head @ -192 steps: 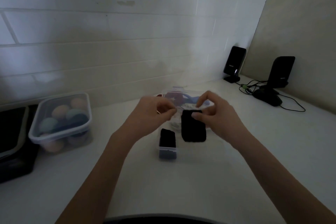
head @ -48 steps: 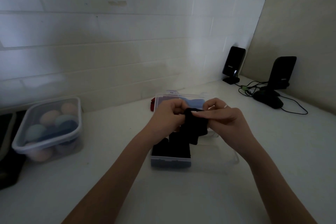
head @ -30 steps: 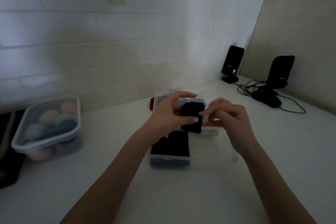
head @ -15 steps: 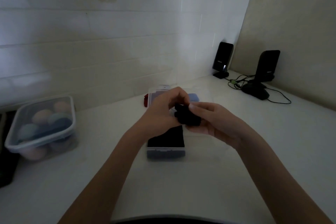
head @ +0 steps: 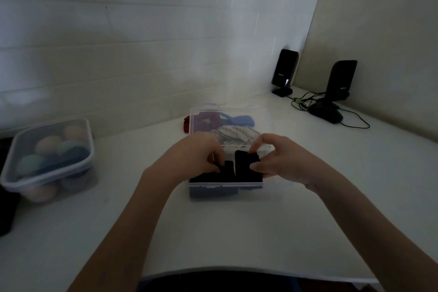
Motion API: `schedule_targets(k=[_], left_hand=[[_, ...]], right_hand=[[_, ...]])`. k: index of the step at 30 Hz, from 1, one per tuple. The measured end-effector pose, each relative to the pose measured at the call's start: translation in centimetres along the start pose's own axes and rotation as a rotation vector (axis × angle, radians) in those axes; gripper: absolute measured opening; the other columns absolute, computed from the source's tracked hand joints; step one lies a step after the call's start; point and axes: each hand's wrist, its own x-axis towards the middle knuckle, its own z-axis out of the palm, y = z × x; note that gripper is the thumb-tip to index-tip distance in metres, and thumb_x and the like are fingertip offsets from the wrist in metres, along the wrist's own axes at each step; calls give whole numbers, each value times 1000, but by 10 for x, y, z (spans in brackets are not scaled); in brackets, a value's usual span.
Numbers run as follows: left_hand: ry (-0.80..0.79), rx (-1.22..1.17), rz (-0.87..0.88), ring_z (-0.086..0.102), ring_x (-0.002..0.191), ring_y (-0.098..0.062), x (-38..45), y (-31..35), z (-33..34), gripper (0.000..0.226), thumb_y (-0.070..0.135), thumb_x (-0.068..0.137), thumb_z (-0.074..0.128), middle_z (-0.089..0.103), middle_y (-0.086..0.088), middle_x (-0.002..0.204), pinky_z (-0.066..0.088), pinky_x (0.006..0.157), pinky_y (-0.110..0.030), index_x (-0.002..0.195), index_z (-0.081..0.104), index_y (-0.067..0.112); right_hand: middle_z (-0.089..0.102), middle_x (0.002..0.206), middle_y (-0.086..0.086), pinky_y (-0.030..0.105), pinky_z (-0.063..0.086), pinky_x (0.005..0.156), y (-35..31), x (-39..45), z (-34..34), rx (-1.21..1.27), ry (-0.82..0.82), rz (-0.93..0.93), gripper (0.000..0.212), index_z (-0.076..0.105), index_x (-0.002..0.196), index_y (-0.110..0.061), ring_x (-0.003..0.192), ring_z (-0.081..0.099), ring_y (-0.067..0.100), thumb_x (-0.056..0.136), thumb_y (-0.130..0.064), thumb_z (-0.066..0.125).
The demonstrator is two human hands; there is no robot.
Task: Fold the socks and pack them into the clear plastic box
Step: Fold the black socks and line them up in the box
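Head view. Your two hands meet over the clear plastic box [head: 237, 193]: your right hand [head: 282, 163] pinches a folded black sock [head: 246, 168] down into the box, and your left hand [head: 196, 156] presses on the black socks [head: 213, 176] already packed at its left; their number cannot be told. Beyond the box lie one red sock [head: 206, 121], one blue sock [head: 239, 119] and one pale sock [head: 234, 135]. One lidded container [head: 49, 161] stands far left; two black speakers [head: 284, 71] stand far right.
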Motion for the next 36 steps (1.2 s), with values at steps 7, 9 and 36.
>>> schedule_targets(k=[7,9,36], left_hand=[[-8,51,-54,53,70,-4,0,1,3,17,17,74,71,72,2,90,48,71,-24,90,73,23],[-10,38,-47,52,69,-4,-1,1,4,22,16,74,71,73,2,91,44,68,-21,94,73,24],[-109,-79,64,58,76,-13,1,9,13,44,-2,71,55,73,1,94,48,75,-26,98,74,26]], right_hand=[[65,101,6,31,57,72,6,11,15,-363,105,-28,17,62,87,-22,81,68,22,74,-14,70],[65,100,6,27,53,64,6,12,18,-401,121,-20,18,61,88,-22,78,64,21,74,-14,68],[75,97,3,29,52,86,-11,26,12,-662,-242,-251,25,74,98,-15,94,67,17,74,-9,73]])
